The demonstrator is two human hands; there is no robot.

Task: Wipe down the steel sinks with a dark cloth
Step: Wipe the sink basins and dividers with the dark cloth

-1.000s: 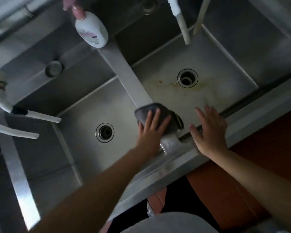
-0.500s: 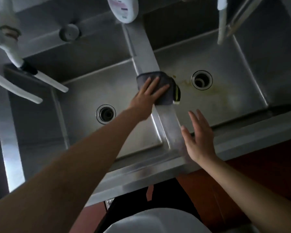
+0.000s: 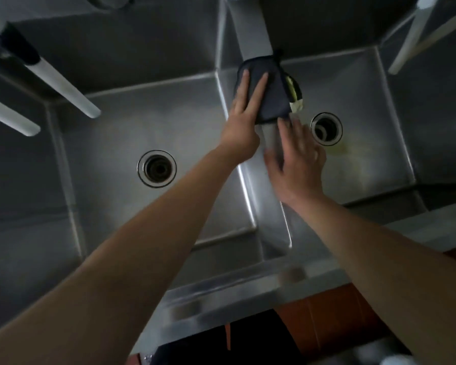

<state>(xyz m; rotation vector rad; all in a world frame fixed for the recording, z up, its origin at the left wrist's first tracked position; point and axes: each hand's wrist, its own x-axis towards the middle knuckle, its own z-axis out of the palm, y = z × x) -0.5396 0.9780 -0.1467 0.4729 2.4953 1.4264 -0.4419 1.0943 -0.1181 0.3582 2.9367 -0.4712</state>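
Note:
A dark folded cloth [image 3: 273, 88] with a pale yellow tag lies on the steel divider [image 3: 271, 212] between two sink basins. My left hand [image 3: 244, 114] presses flat on the cloth, fingers stretched over its left half. My right hand [image 3: 294, 164] hovers just below the cloth over the divider, fingers spread and blurred, holding nothing. The left basin [image 3: 111, 143] has a round drain [image 3: 156, 168]. The right basin [image 3: 366, 159] has its own drain [image 3: 326, 129] with yellowish stains beside it.
White tap spouts [image 3: 63, 85] reach over the left basin from the upper left. Another white spout [image 3: 408, 40] hangs over the right basin's far corner. The steel front rim [image 3: 234, 291] runs below, with a reddish floor [image 3: 334, 317] beyond it.
My left hand has pushed the cloth farther along the divider toward the back. My right hand moved up from the front rim to just behind the cloth. The camera leaned closer.

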